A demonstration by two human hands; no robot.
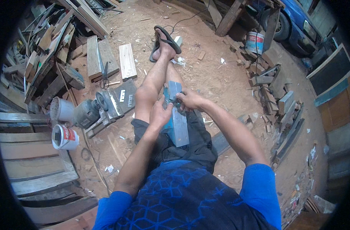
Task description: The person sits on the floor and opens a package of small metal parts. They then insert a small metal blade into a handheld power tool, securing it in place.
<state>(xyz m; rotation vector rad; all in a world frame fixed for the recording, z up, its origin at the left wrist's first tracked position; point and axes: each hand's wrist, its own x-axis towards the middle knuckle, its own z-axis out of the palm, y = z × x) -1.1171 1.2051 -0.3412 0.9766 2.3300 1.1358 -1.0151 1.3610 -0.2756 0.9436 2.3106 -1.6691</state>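
Note:
A teal electric planer lies upside down across my lap, its two flat metal sole plates facing up. My left hand holds the planer's left side, with the fingers bent toward the gap between the plates. From the right, my right hand reaches over that same gap, its fingers closed on the dark cutter area. Any small part between the fingertips is hidden. My legs are stretched out and crossed at the ankles, with sandals on the feet.
Left of my legs stand a bench grinder, a white bucket and a pale bucket. Scissors lie near boards. Scrap wood is heaped at far left. Wood offcuts and a blue vehicle are on the right.

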